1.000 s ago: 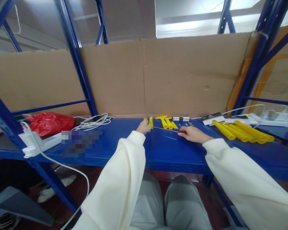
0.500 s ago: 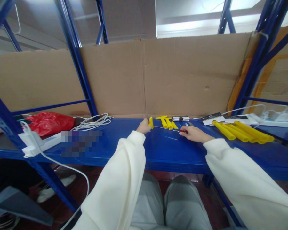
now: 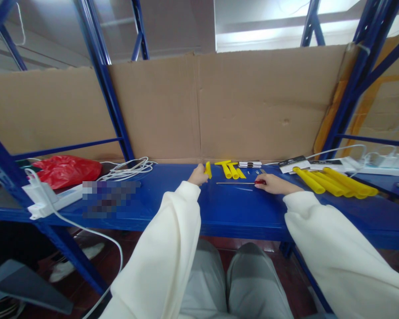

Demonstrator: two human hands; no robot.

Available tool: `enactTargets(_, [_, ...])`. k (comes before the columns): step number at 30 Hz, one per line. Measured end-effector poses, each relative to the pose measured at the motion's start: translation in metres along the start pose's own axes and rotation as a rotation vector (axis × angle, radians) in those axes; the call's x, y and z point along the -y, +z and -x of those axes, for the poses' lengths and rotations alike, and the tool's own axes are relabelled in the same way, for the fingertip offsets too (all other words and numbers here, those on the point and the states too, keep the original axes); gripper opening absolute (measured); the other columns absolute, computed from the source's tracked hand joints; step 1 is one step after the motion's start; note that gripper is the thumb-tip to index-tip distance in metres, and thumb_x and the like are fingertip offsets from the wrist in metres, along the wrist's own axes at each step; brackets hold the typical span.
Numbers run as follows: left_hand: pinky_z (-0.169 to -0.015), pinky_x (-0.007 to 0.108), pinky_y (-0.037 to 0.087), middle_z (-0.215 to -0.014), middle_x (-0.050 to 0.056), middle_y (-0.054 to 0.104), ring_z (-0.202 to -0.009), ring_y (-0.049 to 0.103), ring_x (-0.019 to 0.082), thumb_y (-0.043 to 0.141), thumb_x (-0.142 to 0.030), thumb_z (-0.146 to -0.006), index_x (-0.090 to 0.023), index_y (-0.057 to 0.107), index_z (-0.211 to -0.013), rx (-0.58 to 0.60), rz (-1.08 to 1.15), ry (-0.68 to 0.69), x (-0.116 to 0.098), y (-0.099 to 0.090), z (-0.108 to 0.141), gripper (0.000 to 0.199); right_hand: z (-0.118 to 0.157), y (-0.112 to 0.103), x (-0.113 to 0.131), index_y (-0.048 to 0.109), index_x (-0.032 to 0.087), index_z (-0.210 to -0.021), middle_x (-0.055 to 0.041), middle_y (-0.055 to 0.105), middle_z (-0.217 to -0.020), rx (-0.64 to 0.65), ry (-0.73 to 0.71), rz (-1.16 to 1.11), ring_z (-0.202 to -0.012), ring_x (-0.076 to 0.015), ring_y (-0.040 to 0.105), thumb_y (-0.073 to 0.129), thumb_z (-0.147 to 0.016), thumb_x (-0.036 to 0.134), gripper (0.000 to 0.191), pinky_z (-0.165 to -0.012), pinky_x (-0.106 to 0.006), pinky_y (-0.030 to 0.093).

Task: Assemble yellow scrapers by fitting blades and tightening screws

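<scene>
My left hand [image 3: 198, 174] is closed on a small yellow plastic part [image 3: 208, 170], which stands upright above the blue shelf. Most of this part shows past the fingertips. In my right hand [image 3: 269, 183] is a screwdriver [image 3: 236, 183] with a red handle, its long thin shaft pointing left. The shaft's tip is a little below and to the right of the yellow part, apart from it. Just behind the shaft lie several yellow T-shaped tube pieces [image 3: 231, 169]. Some tiny bits, too small to name, lie near my right hand.
Yellow tubes [image 3: 335, 182] lie on the right beside small boxes [image 3: 294, 164]. A white stack [image 3: 249, 164] rests by the cardboard wall [image 3: 252, 106]. To the left are coiled white cable [image 3: 133, 168], a power strip [image 3: 63, 198] and a red bag [image 3: 66, 170]. Blue posts [image 3: 103, 84] frame the shelf.
The screwdriver has drawn back to the right with my right hand, and its tip has come away from the yellow part. My left hand has barely moved.
</scene>
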State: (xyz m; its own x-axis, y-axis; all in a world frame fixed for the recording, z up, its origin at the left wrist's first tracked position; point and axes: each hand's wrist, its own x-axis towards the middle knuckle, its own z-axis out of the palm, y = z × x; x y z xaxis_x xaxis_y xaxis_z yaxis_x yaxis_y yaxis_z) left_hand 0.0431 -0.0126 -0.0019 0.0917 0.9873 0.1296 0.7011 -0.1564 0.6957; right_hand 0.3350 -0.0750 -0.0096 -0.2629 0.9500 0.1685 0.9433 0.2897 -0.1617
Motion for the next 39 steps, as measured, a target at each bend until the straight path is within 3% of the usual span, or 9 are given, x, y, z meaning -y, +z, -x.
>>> enactTargets(11, [-0.042,0.017,0.036,-0.083,0.006,0.072,-0.047,0.056,0.008,0.054,-0.003,-0.085,-0.013,0.050,-0.105,-0.004,0.001,-0.017,-0.004,-0.001,0.003,0.023,-0.001,0.002,-0.015,0.069,0.023,-0.096,-0.0091,0.074,-0.101,-0.004,0.159,0.122,-0.088,-0.0245,0.068,0.053,-0.087,0.030,0.020,-0.076,-0.036,0.053])
enactTargets(16, [-0.042,0.017,0.036,-0.084,0.007,0.072,-0.048,0.056,0.008,0.054,-0.003,-0.086,-0.014,0.050,-0.105,-0.003,-0.002,-0.016,-0.003,-0.002,0.004,0.021,-0.001,0.001,-0.011,0.066,0.021,-0.101,-0.0116,0.071,-0.110,-0.044,0.195,0.088,-0.098,-0.0269,0.067,0.051,-0.089,0.033,0.023,-0.083,-0.038,0.052])
enactTargets(24, [-0.043,0.017,0.038,-0.083,0.006,0.071,-0.048,0.056,0.008,0.054,-0.004,-0.087,-0.013,0.050,-0.104,0.002,0.022,-0.015,-0.004,-0.002,0.006,0.020,-0.003,0.002,-0.011,0.065,0.018,-0.102,-0.0132,0.071,-0.108,-0.119,0.162,0.049,-0.098,-0.0250,0.066,0.048,-0.090,0.027,0.023,-0.088,-0.038,0.049])
enactTargets(39, [-0.041,0.016,0.034,-0.080,0.003,0.070,-0.050,0.057,0.009,0.055,-0.003,-0.085,-0.016,0.049,-0.100,-0.012,0.030,-0.003,-0.002,0.000,0.003,0.020,-0.011,0.010,-0.024,0.069,0.022,-0.086,-0.0079,0.073,-0.094,-0.218,0.049,0.024,-0.089,-0.0216,0.065,0.050,-0.085,0.022,0.019,-0.081,-0.030,0.048])
